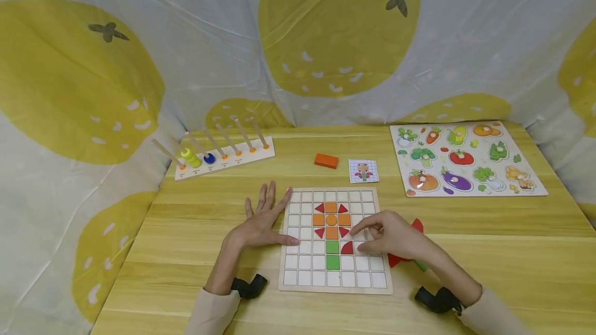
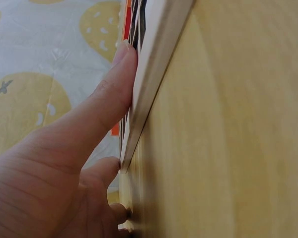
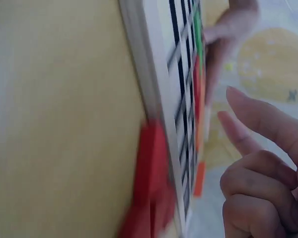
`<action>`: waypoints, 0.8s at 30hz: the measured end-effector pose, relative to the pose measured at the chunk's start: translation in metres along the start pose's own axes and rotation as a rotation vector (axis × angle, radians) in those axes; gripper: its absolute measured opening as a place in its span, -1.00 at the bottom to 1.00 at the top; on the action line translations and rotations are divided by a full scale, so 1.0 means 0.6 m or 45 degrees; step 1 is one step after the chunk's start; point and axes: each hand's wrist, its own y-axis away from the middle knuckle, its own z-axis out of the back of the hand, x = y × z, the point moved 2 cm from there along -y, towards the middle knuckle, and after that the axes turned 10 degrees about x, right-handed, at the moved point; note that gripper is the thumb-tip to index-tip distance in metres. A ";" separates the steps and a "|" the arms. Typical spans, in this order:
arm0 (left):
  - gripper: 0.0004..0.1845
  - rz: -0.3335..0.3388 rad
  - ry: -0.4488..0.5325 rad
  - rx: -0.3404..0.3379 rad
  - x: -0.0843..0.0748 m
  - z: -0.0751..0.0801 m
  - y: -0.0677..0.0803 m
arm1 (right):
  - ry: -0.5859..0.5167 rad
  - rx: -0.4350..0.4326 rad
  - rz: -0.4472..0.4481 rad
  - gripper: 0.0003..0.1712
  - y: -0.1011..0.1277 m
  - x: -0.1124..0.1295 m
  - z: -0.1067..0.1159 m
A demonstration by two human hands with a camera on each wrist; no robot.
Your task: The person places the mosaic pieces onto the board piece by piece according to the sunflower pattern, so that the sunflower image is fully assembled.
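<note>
A white-gridded wooden board (image 1: 335, 289) lies on the table with flat coloured shapes in its cells. Orange pieces form a cross around an orange circle (image 1: 331, 219), with red triangles (image 1: 319, 208) at the corners. Below come two green squares (image 1: 332, 247) and a red quarter circle (image 1: 347, 248) beside the upper one. My left hand (image 1: 262, 227) is spread at the board's left edge, thumb on the grid. Over the board's right side hovers my right hand (image 1: 396, 235), near the quarter circle; its thumb and index finger stand apart with nothing between them in the right wrist view.
Loose red pieces (image 1: 417, 225) and a green piece (image 1: 421, 265) lie right of the board, partly under my right forearm. Behind it are an orange block (image 1: 326, 161) and a pattern card (image 1: 364, 171). A peg stand (image 1: 242, 154) is back left, a vegetable puzzle (image 1: 477, 188) back right.
</note>
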 end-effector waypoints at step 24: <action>0.33 0.031 -0.037 0.010 0.000 -0.002 -0.002 | 0.061 -0.169 -0.248 -0.64 0.096 -0.110 0.120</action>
